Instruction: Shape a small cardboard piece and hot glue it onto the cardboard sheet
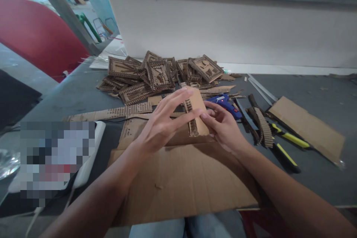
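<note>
A small rectangular cardboard piece is held up between both hands, tilted, with a strip of exposed corrugation along its left edge. My left hand grips it from the left, two extended digits resting near its top and across its face. On the lower right side, my right hand pinches the piece between thumb and fingers. Just behind the right hand lies a blue glue gun, partly hidden. Beneath both hands a large cardboard sheet covers the table's front.
A heap of corrugated-edged cardboard panels lies at the back. To the right are two yellow-and-black cutter knives, curved corrugated strips and a flat cardboard piece. A white-edged device, partly pixelated, sits at left. A pale panel stands behind.
</note>
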A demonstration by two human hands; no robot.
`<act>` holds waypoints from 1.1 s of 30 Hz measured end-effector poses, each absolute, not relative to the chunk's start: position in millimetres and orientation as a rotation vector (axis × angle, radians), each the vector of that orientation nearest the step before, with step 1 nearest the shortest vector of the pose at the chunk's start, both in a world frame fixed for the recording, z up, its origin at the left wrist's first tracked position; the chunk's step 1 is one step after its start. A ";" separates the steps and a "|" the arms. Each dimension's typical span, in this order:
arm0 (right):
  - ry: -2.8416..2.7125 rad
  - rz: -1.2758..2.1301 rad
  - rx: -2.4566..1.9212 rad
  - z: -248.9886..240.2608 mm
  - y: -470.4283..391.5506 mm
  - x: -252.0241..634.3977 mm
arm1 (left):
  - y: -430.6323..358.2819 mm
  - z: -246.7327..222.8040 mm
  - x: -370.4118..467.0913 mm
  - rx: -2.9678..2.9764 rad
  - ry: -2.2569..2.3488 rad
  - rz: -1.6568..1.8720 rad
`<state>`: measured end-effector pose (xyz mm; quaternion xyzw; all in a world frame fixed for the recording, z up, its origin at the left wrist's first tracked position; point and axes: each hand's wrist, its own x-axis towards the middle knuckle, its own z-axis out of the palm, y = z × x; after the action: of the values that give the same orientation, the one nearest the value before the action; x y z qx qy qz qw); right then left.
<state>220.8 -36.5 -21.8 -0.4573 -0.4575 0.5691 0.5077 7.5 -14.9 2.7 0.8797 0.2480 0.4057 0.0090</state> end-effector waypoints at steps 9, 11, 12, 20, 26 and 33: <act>-1.134 1.132 -1.058 -38.4 -23.2 228.1 | -8.4 -13.6 22.0 1.746 1.022 1.213; -1.196 1.082 -1.089 -40.2 -24.1 226.8 | -7.2 -12.4 22.8 1.619 0.964 1.108; -1.233 1.041 -1.108 -40.7 -25.0 226.0 | -6.7 -11.7 22.9 1.583 0.943 1.071; -1.692 0.158 -1.242 -24.0 -38.3 224.8 | -9.9 -13.4 24.9 1.626 1.053 1.015; -1.743 0.683 -1.166 -16.9 -51.1 211.0 | -15.3 -7.7 27.2 1.807 1.168 1.008; -1.685 0.728 -1.195 -15.9 -54.5 205.1 | -17.1 -0.8 26.9 1.760 1.085 0.975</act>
<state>205.1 -54.5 -15.9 -0.4850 -0.6840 0.2955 0.4578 26.9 -17.1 -0.8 0.7006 0.4319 0.3880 0.4149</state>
